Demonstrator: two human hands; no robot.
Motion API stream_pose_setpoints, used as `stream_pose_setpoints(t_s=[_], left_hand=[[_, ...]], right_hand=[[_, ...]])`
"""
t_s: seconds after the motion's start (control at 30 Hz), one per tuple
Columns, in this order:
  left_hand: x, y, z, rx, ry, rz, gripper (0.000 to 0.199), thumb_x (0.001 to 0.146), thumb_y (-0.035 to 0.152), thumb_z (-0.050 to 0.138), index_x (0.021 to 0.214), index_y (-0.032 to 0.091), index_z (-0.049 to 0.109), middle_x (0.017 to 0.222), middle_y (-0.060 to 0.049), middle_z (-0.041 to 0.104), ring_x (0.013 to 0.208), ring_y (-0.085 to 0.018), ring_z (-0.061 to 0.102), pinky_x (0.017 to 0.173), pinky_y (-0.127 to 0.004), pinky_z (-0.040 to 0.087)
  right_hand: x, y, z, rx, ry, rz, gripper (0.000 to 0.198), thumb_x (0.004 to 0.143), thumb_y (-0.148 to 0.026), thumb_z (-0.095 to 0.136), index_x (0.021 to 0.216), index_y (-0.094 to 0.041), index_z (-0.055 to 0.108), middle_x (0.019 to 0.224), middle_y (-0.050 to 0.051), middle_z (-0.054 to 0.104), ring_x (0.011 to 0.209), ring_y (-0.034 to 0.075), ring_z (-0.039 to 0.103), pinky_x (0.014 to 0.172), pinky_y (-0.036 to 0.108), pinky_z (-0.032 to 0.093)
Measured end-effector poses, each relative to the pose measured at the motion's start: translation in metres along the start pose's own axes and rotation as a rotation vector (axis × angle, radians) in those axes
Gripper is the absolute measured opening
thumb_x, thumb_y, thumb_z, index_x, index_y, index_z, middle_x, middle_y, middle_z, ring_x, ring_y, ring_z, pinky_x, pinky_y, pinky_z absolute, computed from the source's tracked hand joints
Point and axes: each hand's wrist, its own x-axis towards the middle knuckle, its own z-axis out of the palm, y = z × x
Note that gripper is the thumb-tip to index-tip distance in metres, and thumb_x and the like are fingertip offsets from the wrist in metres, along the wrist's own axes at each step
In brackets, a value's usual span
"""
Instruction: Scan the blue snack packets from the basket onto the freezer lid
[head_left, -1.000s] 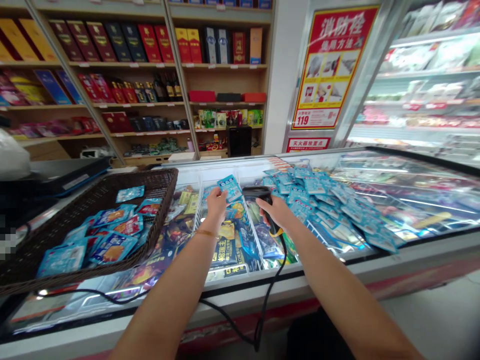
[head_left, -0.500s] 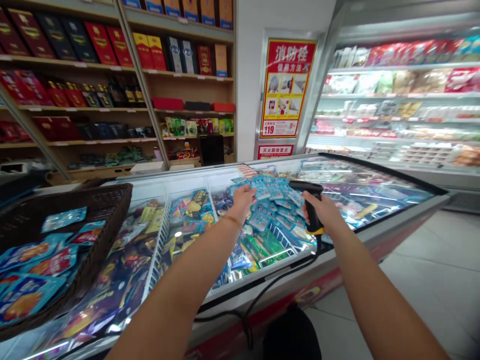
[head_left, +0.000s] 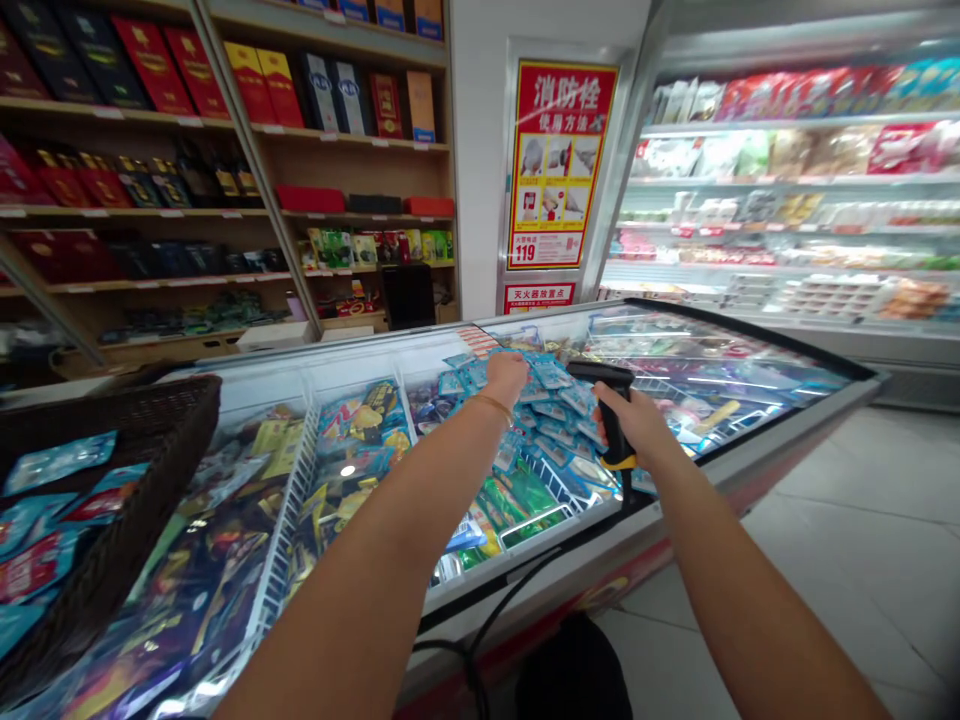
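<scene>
My right hand [head_left: 634, 424] is wrapped around the grip of a black barcode scanner [head_left: 611, 400] with a yellow base, a cable running down from it. The scanner's head points left, over a spread of blue snack packets [head_left: 559, 412] on top of the chest freezer [head_left: 701, 462]. My left hand [head_left: 508, 372] rests at the left part of this pile, its fingers curled and turned away from me. Whatever lies between those fingers is hidden. Green packets [head_left: 523, 502] show below the pile, near a white wire basket [head_left: 559, 485].
At the left stands a dark woven basket [head_left: 161, 440] with blue and red packets. Wire dividers [head_left: 281, 535] separate packaged goods inside the freezer. Behind are wooden shelves [head_left: 352, 140] of boxes and a red fire-hydrant sign [head_left: 564, 165]. A lit refrigerated display [head_left: 795, 185] stands at right.
My left hand has moved to the right over the blue packets, and its fingers are now more hidden. The scanner stays in my right hand. The view has shifted slightly to the right.
</scene>
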Motion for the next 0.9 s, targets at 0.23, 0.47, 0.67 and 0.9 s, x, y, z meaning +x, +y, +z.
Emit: stream_pose_setpoints(t_s=[0.23,0.47,0.67,0.9], left_hand=[[-0.024,0.053,-0.111,0.325,0.1,0.039,0.018,0.066,0.007,0.07,0.081,0.017,0.07,0.079,-0.009,0.069,0.079,-0.026,0.067,0.072,-0.039,0.055],[-0.057,0.113,-0.292,0.613,0.312,0.278,0.011,0.068,0.011,0.068,0.078,0.017,0.07,0.087,-0.011,0.072,0.077,-0.021,0.066,0.079,-0.035,0.054],[-0.088,0.179,-0.436,0.919,0.635,0.288,0.016,0.054,0.008,0.067,0.066,0.019,0.064,0.07,-0.006,0.066,0.082,-0.024,0.066,0.093,-0.04,0.05],[-0.126,0.187,-0.511,1.124,0.345,-0.151,0.026,0.037,0.009,0.074,0.058,0.023,0.068,0.067,-0.008,0.069,0.078,-0.033,0.069,0.082,-0.041,0.054]], right_hand=[[-0.019,-0.014,0.055,0.0,-0.105,-0.023,0.027,0.086,-0.041,0.068,0.075,-0.02,0.056,0.055,0.001,0.061,0.037,0.013,0.052,0.034,0.026,0.044],[-0.051,-0.026,0.158,0.02,-0.301,-0.051,0.029,0.088,-0.04,0.068,0.073,-0.02,0.054,0.055,0.001,0.06,0.038,0.012,0.053,0.034,0.025,0.044],[-0.071,-0.026,0.239,0.05,-0.49,-0.048,0.031,0.086,-0.042,0.07,0.072,-0.021,0.052,0.05,0.0,0.058,0.036,0.012,0.05,0.033,0.024,0.042],[-0.075,-0.001,0.261,-0.01,-0.545,0.036,0.034,0.087,-0.042,0.069,0.067,-0.021,0.05,0.047,0.0,0.056,0.034,0.011,0.048,0.033,0.024,0.04]])
